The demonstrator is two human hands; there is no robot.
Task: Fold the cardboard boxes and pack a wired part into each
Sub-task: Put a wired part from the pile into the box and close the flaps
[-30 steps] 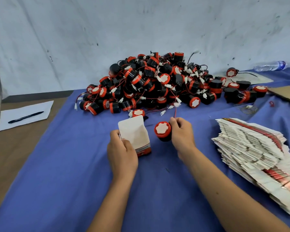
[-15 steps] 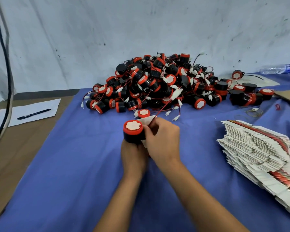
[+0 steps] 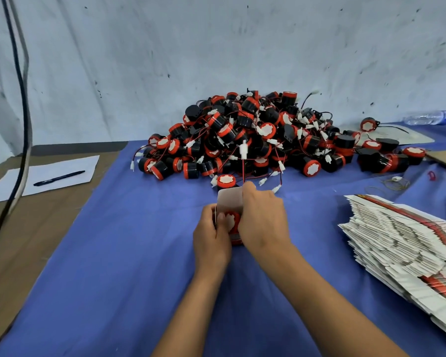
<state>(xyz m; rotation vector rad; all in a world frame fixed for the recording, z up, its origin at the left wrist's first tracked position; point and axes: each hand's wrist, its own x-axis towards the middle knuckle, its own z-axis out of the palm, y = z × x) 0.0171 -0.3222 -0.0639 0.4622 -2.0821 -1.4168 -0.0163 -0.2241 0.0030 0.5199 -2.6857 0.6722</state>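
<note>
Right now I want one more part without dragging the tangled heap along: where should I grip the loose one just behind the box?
Pinch the lone part by its round black sides, coming from above: it sits upright, white face up, apart from the pile, near the box.

paper: white sheet (image 3: 44, 173) on brown tabletop, far left
pen: black (image 3: 59, 174), lying on the sheet
bottle: clear plastic (image 3: 428, 118), on its side, far right

Even, soft daylight, faint shadows, no glare; wide-angle bending at the edges, slight blur throughout the frame.
</note>
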